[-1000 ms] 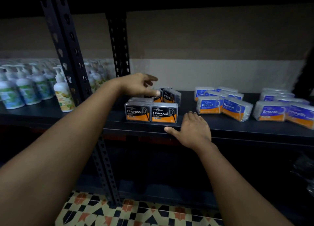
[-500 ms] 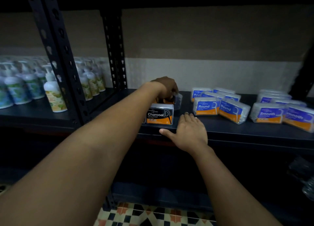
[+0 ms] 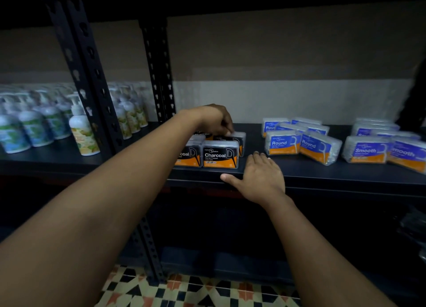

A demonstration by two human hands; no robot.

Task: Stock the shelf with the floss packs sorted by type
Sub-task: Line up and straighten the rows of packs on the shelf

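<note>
Left hand (image 3: 215, 120) reaches over the dark metal shelf (image 3: 322, 175), fingers curled down onto the rear black-and-orange "Charcoal" floss packs (image 3: 232, 137); two more Charcoal packs (image 3: 220, 154) stand upright at the front edge just beside them. Right hand (image 3: 260, 177) lies flat with straight fingers on the shelf's front lip, holding nothing, just right of the front Charcoal pack. Further right on the same shelf: blue-and-orange "Round" floss packs (image 3: 283, 143), then blue-and-orange "Smooth" floss packs (image 3: 366, 152); white pump bottles (image 3: 80, 131) occupy the bay to the left.
</note>
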